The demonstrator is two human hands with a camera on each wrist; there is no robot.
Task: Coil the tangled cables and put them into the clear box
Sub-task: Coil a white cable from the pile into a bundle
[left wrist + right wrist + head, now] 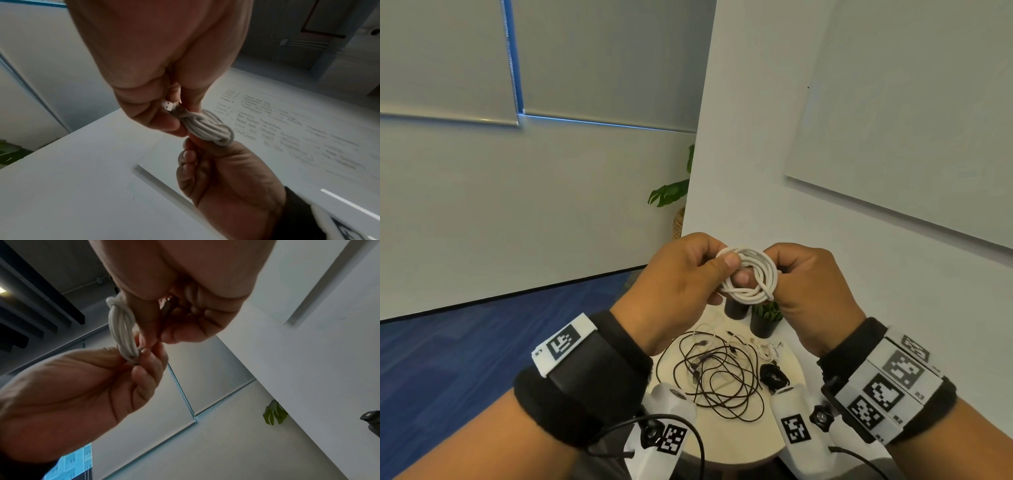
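Observation:
A white cable [751, 274] wound into a small coil is held up in front of me, above the table. My left hand [688, 284] pinches the coil's left side, thumb on top. My right hand [811, 287] grips its right side with curled fingers. In the left wrist view the coil [207, 128] shows a wrap around its strands, and a white plug [167, 105] lies between the left fingers. The right wrist view shows the coil [122, 331] edge-on between both hands. A dark tangled cable [719, 373] lies on the round table [791, 418]. No clear box is in view.
Thin white cables [763, 346] and a small black coiled cable [774, 373] also lie on the table. Two black pots [763, 323] with a small plant stand at its far edge. A white wall with a whiteboard [911, 120] is to the right, blue carpet [465, 349] to the left.

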